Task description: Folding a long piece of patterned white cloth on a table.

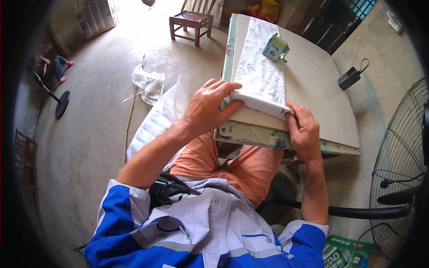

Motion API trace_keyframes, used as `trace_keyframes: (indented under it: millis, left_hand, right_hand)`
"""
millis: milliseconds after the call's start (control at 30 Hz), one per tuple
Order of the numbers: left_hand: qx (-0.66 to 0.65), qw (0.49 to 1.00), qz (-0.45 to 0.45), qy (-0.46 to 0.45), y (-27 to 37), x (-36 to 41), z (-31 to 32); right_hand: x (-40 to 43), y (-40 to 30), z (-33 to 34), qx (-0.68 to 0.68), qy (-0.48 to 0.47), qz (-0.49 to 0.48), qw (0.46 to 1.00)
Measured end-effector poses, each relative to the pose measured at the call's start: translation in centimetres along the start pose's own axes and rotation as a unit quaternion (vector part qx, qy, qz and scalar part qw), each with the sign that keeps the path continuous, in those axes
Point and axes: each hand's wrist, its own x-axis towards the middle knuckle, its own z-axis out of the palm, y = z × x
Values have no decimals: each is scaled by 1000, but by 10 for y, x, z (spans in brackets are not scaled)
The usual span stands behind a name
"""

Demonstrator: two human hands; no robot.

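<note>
A long white fabric strip with a grey leaf print [260, 72] lies along the table [318, 87], its near end rolled or folded into a thick edge. My left hand [209, 105] grips the left end of that edge, thumb below and fingers above. At the right end, my right hand [303, 129] pinches the fabric between thumb and fingers. A small green and blue box-like device [276, 48] stands on the strip, beyond my hands.
Left of the table are a translucent plastic bag with folded items [156, 125], a bamboo stick [130, 124] and a crumpled bag [150, 85]. A large fan [399, 160] stands right. Farther off are a wooden chair [191, 20] and a seated person [55, 67].
</note>
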Motion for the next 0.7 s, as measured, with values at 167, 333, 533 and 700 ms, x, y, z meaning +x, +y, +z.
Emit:
trace_keyframes:
  millis: [167,333,533,700]
  left_hand:
    - [-4,1000,-7,16,-3,-2,4]
    - [-4,999,-13,37,-3,-4,10]
    - [4,997,-58,59,3,-5,17]
    - [-2,991,-117,71,3,-8,20]
  right_hand:
    - [3,3,2,73,2,93,993]
    - [7,4,1,65,-10,108,992]
    - [15,10,5,66,-10,125,990]
    - [21,13,7,69,-22,146,987]
